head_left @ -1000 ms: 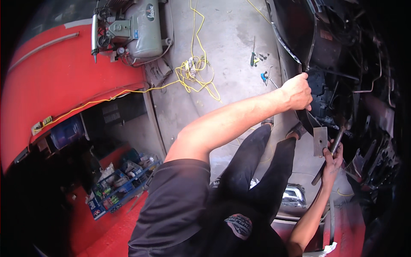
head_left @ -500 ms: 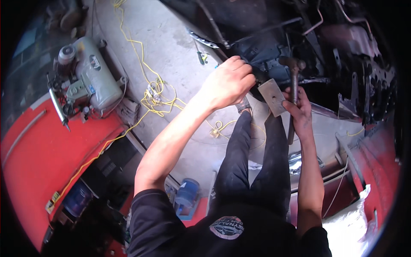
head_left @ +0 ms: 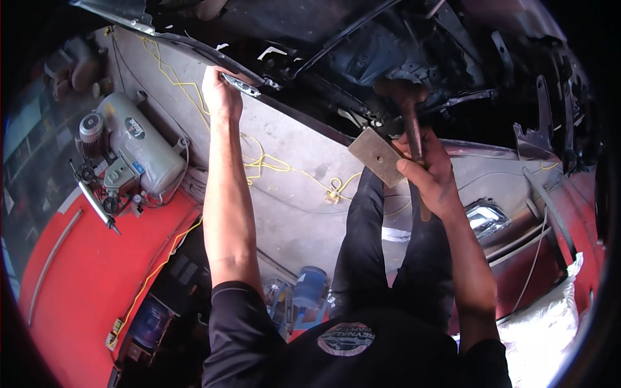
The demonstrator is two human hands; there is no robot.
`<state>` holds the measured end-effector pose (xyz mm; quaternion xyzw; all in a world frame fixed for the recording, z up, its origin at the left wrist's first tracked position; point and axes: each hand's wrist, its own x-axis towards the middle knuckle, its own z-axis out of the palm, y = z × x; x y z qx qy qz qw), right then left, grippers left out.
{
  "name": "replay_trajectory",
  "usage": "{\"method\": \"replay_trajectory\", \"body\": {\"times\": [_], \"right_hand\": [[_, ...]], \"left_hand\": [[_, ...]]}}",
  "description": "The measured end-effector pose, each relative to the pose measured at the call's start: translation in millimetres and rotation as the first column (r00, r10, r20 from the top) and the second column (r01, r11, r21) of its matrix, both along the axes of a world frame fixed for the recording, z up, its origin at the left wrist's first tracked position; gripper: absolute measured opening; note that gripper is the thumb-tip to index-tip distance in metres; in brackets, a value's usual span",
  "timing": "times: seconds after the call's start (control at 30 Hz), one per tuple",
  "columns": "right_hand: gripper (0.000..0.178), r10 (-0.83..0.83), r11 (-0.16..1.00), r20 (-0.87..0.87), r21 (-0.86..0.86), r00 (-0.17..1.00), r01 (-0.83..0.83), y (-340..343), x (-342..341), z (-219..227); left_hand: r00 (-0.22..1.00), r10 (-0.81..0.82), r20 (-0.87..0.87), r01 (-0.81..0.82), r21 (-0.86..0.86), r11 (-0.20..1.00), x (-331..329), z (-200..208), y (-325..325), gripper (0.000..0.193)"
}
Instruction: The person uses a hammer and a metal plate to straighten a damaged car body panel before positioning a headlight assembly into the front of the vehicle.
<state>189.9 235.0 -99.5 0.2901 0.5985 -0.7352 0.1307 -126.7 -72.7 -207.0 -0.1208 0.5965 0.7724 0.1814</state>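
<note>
My right hand (head_left: 430,165) is closed around a hammer (head_left: 412,119) with a dark, rusty-looking head pointing up and away. The same hand pinches a flat rectangular metal block (head_left: 375,156) with a small hole in its middle. My left arm reaches far forward, and my left hand (head_left: 223,97) grips the edge of a dark car panel (head_left: 242,85). Most of its fingers are hidden behind that edge. Beyond both hands lies the car's opened body (head_left: 362,58), dark inside with bare metal and brackets showing.
A grey-green air compressor (head_left: 142,145) stands left, beside a red panel (head_left: 65,271). Yellow cord (head_left: 265,165) trails over the concrete floor (head_left: 291,226). Nearer are a blue water jug (head_left: 309,288), a chrome-like part (head_left: 485,218) and a white sack (head_left: 543,323).
My left hand has moved forward and left, from beside the block to the panel edge. The right hand, still with hammer and block, has shifted slightly left. The view has turned toward the car.
</note>
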Motion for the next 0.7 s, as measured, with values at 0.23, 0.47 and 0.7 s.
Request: {"method": "replay_trajectory", "body": {"times": [0.23,0.47,0.7], "right_hand": [[0.048,0.074,0.992,-0.016,0.099,0.997,-0.072,-2.8,-1.7,-0.6],[0.046,0.033,0.999,-0.045,0.038,0.998,-0.032,-0.2,2.4,0.8],[0.046,0.027,1.000,0.027,-0.015,0.999,-0.026,3.4,0.6,4.9]], "left_hand": [[0.990,-0.065,-0.126,0.032,-0.249,0.968,-15.4,-17.0,-26.1,0.023],[0.988,-0.071,-0.134,0.036,-0.245,0.969,-3.0,-16.6,-27.1,0.025],[0.994,-0.043,-0.099,0.015,-0.273,0.962,6.4,5.8,-16.3,0.029]]}}
